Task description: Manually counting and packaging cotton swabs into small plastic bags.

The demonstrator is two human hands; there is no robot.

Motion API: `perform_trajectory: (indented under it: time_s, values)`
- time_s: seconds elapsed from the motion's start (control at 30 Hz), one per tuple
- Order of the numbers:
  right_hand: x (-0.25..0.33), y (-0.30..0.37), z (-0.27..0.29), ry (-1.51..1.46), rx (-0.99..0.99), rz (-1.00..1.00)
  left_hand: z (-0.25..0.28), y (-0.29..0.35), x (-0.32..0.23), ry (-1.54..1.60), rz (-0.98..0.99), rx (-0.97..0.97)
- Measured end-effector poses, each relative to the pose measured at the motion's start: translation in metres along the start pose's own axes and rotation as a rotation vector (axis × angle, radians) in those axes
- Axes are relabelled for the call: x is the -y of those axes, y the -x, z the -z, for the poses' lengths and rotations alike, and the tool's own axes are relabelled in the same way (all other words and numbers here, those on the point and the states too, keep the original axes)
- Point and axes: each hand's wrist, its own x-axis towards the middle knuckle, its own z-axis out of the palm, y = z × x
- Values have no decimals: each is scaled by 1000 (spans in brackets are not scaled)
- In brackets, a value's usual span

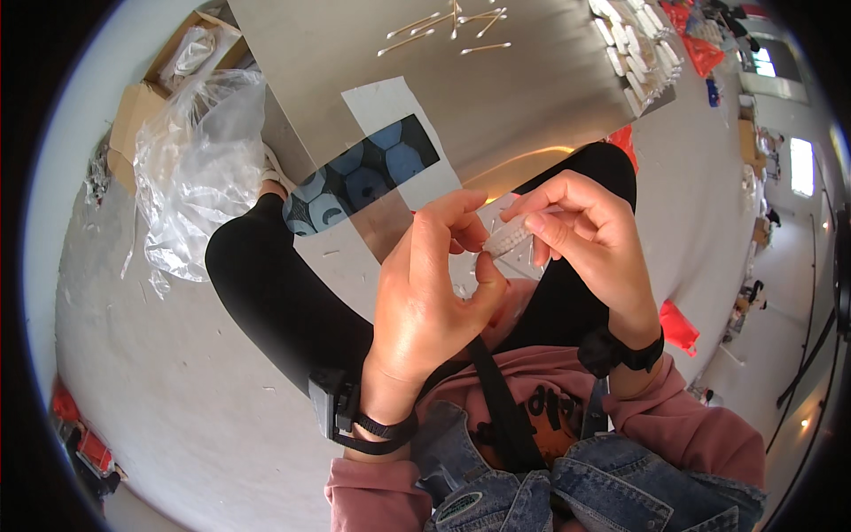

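Both my hands meet above my lap around a small whitish pack of cotton swabs (508, 238), its white tips in close rows. My right hand (589, 235) pinches its right end between thumb and fingers. At the other end, the thumb and a curled finger of my left hand (430, 279) close on the tip of the pack, while the left index finger is raised away from it. Several loose cotton swabs (443, 35) with tan sticks and white ends lie on the metal table (532, 97). Many similar white packs (634, 49) are heaped at its far right corner.
A dark printed sheet with blue rounded shapes (363, 173) overhangs the near table edge, over a white paper (381, 97). Left of the table, a clear plastic bag (199, 168) and a cardboard box (133, 133) stand on the floor. Red bags (678, 328) lie at the right.
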Motion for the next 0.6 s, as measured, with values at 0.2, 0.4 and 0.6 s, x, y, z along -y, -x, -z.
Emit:
perform_trajectory:
  time_s: [0.2,0.4,0.6]
  values:
    - [2,1,-4,-8,-23,-10,-2,1,2,0,-5,-38]
    - [0,0,-6,-19,-14,1,0,2,1,-2,47,-39]
    - [0,-1,-5,3,-2,3,0,1,1,29,77,-27]
